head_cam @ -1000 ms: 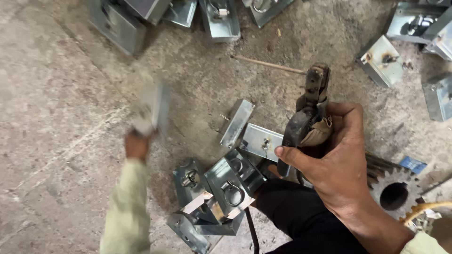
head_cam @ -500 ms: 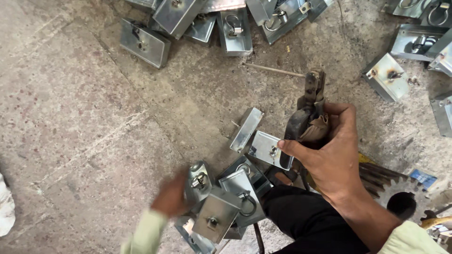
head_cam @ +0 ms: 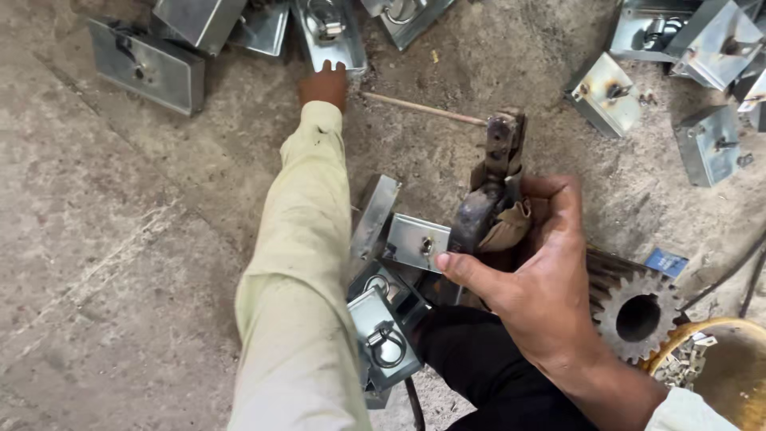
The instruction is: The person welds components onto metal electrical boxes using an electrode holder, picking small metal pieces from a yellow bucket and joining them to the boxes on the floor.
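Firmly, the dark lever tool (head_cam: 488, 195) is clamped in the right hand (head_cam: 550, 295), its long axis running away from the body. Ahead and leftward, the left hand (head_cam: 324, 85) is stretched to a galvanised metal bracket (head_cam: 329, 32); whether its fingers are closed cannot be told.

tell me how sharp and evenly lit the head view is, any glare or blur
Head view: sharp, with soft, even light; mild glare on the shiny metal boxes; the left hand reaching to them and the right hand on the dark tool show no motion blur; faint shadows on the concrete floor.
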